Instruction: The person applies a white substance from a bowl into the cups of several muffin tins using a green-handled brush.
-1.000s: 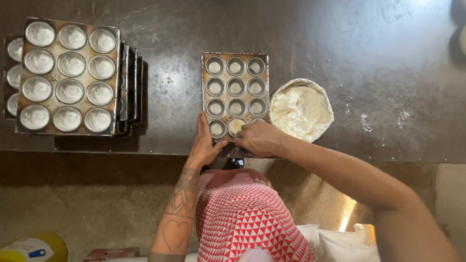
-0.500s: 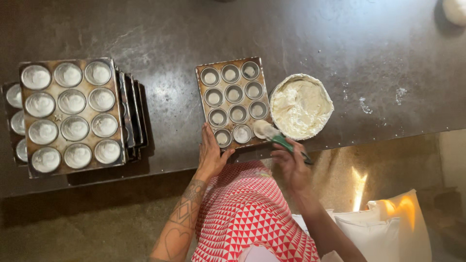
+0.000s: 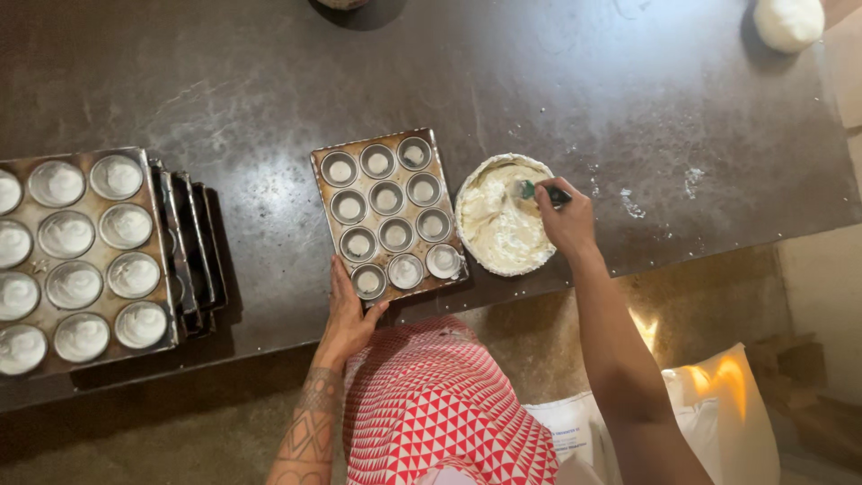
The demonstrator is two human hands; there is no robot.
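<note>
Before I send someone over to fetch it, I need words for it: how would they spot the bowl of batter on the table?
On the dark table, find the small muffin tray at the near edge, steadied by the left hand. The bowl touches that tray's right side. It is the only round dish here, full of pale batter, with the right hand dipping a green-handled tool into it.

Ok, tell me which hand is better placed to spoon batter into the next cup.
Right. The right hand already holds the green-handled spoon in the batter bowl, beside the tray. The left hand rests on the tray's near edge, steadying it.
</note>
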